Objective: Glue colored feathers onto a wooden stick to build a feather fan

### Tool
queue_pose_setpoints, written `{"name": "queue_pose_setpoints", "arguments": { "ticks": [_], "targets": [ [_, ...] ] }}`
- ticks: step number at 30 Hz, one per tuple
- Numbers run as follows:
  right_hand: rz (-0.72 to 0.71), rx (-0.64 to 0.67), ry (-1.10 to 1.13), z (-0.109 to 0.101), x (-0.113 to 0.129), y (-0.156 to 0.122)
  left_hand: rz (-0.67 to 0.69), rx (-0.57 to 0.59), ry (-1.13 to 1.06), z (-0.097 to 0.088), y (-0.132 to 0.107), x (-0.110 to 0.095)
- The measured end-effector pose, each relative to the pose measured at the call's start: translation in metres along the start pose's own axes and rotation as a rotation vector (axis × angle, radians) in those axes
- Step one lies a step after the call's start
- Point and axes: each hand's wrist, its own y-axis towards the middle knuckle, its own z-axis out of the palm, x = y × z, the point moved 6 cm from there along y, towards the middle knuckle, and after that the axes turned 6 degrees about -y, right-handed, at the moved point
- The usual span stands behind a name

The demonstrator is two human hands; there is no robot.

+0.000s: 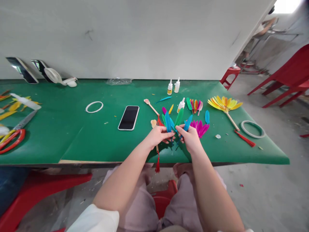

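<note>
Near the table's front edge, my left hand [161, 134] pinches a blue feather [168, 121] that stands upright from its fingertips. Close beside it, my right hand [187, 134] is closed on another blue feather [188, 122], tilted to the right. A green feather [179, 117] rises between the two hands; which fingers touch it, if any, I cannot tell. Pink-purple feathers [200, 128] lie just right of my right hand. Next to my left hand is a wooden handle [154, 123] with a red tassel [157, 164] hanging over the edge. A second wooden handle [152, 107] lies behind it.
White glue bottles [170, 87] stand toward the back. A finished-looking yellow feather fan [225, 104] and a tape roll [253, 129] lie right. Left are a phone [128, 118], a white ring [94, 107] and red-handled scissors [14, 140]. A white partition [135, 38] bounds the table behind.
</note>
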Motion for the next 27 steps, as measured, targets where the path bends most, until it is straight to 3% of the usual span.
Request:
{"name": "queue_pose_setpoints", "arguments": {
  "ticks": [8,15,27],
  "targets": [
    [-0.023,0.07,-0.116,0.003,0.004,-0.005,-0.004,-0.083,0.018,-0.007,0.001,-0.004],
    [-0.032,0.087,-0.14,0.006,0.004,-0.005,0.021,-0.033,0.008,-0.003,0.002,-0.001],
    [-0.025,0.07,-0.154,0.011,0.005,-0.003,0.115,-0.052,0.049,-0.004,0.002,-0.005]
  ]
}}
